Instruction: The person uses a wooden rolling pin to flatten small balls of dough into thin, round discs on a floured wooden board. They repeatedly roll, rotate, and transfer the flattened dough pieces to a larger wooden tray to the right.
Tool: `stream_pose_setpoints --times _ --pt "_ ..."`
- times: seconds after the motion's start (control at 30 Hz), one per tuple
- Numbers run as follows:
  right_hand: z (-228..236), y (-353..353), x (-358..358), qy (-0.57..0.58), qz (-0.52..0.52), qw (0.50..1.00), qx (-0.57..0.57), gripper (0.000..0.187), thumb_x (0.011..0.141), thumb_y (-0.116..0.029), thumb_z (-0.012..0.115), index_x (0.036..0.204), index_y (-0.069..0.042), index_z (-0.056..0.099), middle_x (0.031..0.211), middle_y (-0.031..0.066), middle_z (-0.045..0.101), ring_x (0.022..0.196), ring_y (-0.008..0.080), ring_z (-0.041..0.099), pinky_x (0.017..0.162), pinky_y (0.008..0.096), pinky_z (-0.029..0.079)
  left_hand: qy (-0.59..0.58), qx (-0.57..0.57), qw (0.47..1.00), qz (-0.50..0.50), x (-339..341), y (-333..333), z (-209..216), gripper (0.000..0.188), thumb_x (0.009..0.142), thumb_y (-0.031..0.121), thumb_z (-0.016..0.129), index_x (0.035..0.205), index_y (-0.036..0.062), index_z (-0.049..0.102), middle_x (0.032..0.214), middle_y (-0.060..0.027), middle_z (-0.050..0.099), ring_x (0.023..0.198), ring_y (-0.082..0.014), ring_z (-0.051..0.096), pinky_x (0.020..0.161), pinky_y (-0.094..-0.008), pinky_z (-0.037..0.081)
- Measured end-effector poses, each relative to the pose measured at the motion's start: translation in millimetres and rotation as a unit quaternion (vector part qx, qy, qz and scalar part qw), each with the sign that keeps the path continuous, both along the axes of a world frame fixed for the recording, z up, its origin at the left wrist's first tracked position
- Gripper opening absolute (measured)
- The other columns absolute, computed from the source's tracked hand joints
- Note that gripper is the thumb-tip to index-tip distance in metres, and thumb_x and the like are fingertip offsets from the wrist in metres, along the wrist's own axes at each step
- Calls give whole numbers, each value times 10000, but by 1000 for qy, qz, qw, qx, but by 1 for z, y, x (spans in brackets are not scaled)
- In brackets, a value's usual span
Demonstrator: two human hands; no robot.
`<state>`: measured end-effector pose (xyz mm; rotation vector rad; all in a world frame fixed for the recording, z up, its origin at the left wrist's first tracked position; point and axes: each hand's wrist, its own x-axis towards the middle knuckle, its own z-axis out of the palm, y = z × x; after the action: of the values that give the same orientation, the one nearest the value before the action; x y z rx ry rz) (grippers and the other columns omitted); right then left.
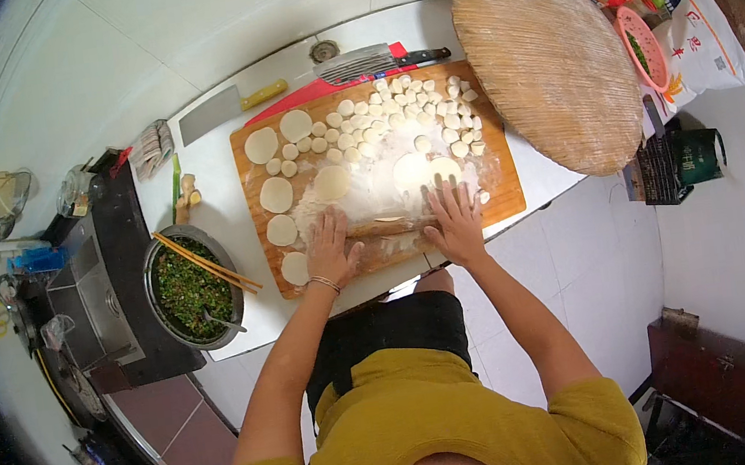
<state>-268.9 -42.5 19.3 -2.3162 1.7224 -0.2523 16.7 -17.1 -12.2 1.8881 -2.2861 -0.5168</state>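
A wooden rolling pin [388, 228] lies across the near part of a floured wooden board [503, 181]. My left hand [330, 249] rests flat over its left end, and my right hand [456, 224] lies over the right end, fingers stretched forward and spread. Just beyond the pin are flattened dough rounds [332, 183], two of them side by side near my right fingertips. Thin dough wrappers [277, 196] line the board's left side. Many small dough pieces [394, 104] cluster at the back right, among loose white flour [373, 177]. Whether dough lies beneath the pin is hidden.
Left of the board stands a bowl of chopped green filling [189, 288] with chopsticks [209, 264] and a spoon. Behind the board lie a yellow-handled cleaver [214, 112] and a black-handled knife [361, 65]. A large round woven tray [547, 62] overhangs the right side.
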Motion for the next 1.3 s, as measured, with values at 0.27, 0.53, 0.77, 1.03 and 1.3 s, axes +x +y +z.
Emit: stream_pose_setpoints --times 0.27,0.53,0.77,1.03,1.3 --pt "-29 -5 -8 71 -10 997 -41 648 886 -410 517 1451 -168 311 1521 122 248 1389 398 199 1082 623 143 -31 -53 998 -2 -15 -57 2 708 899 427 491 1471 96 236 1523 -179 207 1396 -377 203 1137 -510 160" --pt "-10 16 2 11 41 997 -57 646 876 -395 519 1452 -179 321 1519 131 249 1380 412 208 1087 609 178 -46 21 999 11 -3 28 15 711 900 426 488 1470 87 232 1532 -175 187 1401 -368 185 1143 -500 150" --pt "-23 -24 5 48 24 997 -62 683 868 -416 523 1462 -165 296 1522 134 240 1394 378 205 1100 595 157 -31 -62 996 52 -6 -44 3 721 886 413 516 1472 96 238 1534 -169 184 1402 -362 191 1137 -506 161" --pt "-20 11 -8 -13 85 996 0 496 758 -212 688 1206 -98 509 1012 116 526 960 307 533 844 417 430 38 -92 993 59 -13 17 18 674 860 417 570 1396 74 347 1433 -189 324 1305 -396 323 1064 -509 277" --pt "6 28 3 -149 -53 986 47 263 866 -240 607 1064 -72 568 914 119 585 877 331 580 723 414 473 211 63 938 266 -85 2 53 437 826 406 655 1018 23 568 822 -124 616 755 -282 606 697 -409 489"
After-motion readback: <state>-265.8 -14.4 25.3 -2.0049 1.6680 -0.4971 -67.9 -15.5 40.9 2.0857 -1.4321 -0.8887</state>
